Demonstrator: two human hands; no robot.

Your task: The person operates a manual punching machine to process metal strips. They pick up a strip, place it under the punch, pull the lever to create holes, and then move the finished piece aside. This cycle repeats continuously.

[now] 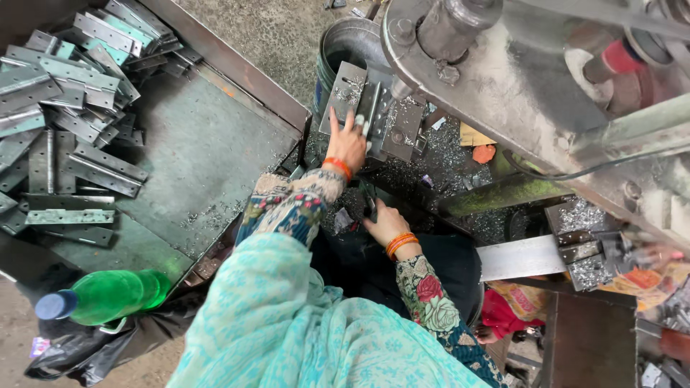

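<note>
My left hand reaches forward onto the press bed, its fingers spread over a grey metal hinge plate that lies against the die block. An orange bangle circles that wrist. Lower and closer to me, my right hand curls around a dark metal lever beside my lap; its fingertips are hidden. The big grey machine head hangs over the bed at the upper right.
A pile of grey hinge plates lies on a metal tray to my left. A green plastic bottle lies at the lower left. A steel bucket stands behind the bed. Metal shavings cover the machine base.
</note>
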